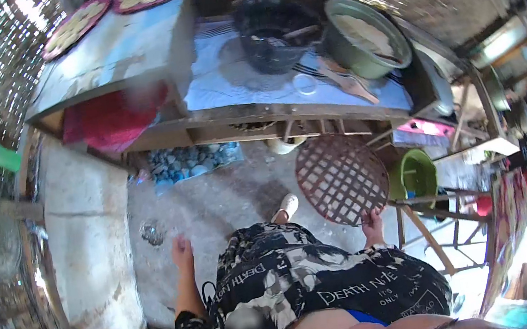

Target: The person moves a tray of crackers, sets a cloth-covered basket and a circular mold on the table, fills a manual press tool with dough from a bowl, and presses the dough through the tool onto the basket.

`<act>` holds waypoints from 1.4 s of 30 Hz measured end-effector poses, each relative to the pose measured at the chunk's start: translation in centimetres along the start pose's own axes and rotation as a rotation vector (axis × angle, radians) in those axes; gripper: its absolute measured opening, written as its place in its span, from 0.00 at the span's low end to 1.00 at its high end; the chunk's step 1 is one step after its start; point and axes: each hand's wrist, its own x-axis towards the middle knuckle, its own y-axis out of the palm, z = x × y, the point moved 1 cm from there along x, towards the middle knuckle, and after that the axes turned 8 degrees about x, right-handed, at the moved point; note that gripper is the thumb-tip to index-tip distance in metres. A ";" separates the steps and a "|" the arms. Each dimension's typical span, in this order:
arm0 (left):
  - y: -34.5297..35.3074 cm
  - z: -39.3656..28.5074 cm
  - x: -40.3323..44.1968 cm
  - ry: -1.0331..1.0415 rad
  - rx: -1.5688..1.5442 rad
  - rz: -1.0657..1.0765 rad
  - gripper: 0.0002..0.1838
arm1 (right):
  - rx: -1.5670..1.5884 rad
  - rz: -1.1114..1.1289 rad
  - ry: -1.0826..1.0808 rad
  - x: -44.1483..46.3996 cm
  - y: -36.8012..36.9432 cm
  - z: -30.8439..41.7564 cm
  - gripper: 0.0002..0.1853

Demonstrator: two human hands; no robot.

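My right hand (371, 220) is closed on the near rim of a round brown woven tray (343, 177). The tray has an open lattice with square gaps, and it hangs tilted beside my right leg. My left hand (182, 247) hangs low at my side over the grey floor, its fingers loosely apart with nothing visible in them. A small shiny crumpled item (151, 233) lies on the floor near that hand.
Ahead, a bench with a blue cloth (212, 81) bears a dark basin (273, 33) and a green tub (363, 38) with pale contents. Round pale pieces fill pink trays (78, 28) at upper left. A lime-green bucket (413, 175) stands right. Stones (193, 164) lie under the bench.
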 end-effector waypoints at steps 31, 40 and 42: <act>0.0 14.3 -1.1 -0.417 0.273 0.453 0.21 | -0.071 0.015 0.172 0.9 2.2 3.6 0.09; -1.7 20.0 -3.0 -0.705 0.039 0.403 0.25 | -0.122 0.068 0.163 1.8 2.6 3.2 0.06; -1.2 19.2 -2.3 -0.677 0.092 0.433 0.24 | -0.074 0.093 0.157 1.3 2.8 4.3 0.07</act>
